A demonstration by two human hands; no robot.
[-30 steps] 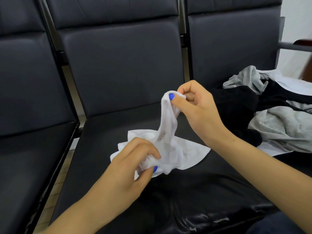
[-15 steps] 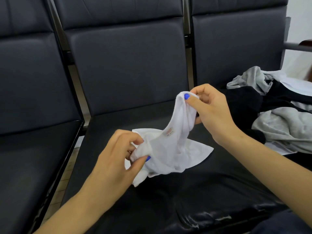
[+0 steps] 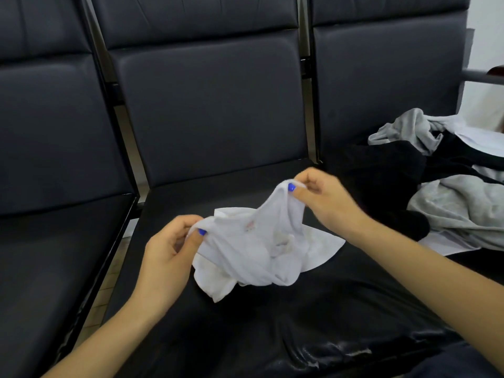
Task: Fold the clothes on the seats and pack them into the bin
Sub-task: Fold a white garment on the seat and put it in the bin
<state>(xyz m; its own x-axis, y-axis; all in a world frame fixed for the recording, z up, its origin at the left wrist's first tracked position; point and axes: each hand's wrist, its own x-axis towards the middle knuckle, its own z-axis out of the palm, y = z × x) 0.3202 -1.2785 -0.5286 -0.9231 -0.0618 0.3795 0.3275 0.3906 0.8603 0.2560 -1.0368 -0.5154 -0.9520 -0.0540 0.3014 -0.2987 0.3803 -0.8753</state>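
Head view: we pinch a thin, crumpled white garment (image 3: 253,246) over the middle seat (image 3: 313,309), left hand (image 3: 166,255) gripping its lower-left edge, right hand (image 3: 324,200) its upper-right; it stretches diagonally between them.

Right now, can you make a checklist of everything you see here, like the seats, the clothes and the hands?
Surface: middle black seat, shiny and creased at the front edge.
Job's things: white garment, bunched and unfolded, held over the middle seat; no bin in view.
Clutter: pile of grey, black and white clothes lying loose on the right seat.
Grippers: left hand pinches the garment's left edge; right hand pinches its upper edge, lifted higher.
Cables: nothing seen.
Surroundings: left seat; padded backrests; metal armrest at far right; pale wall behind it.
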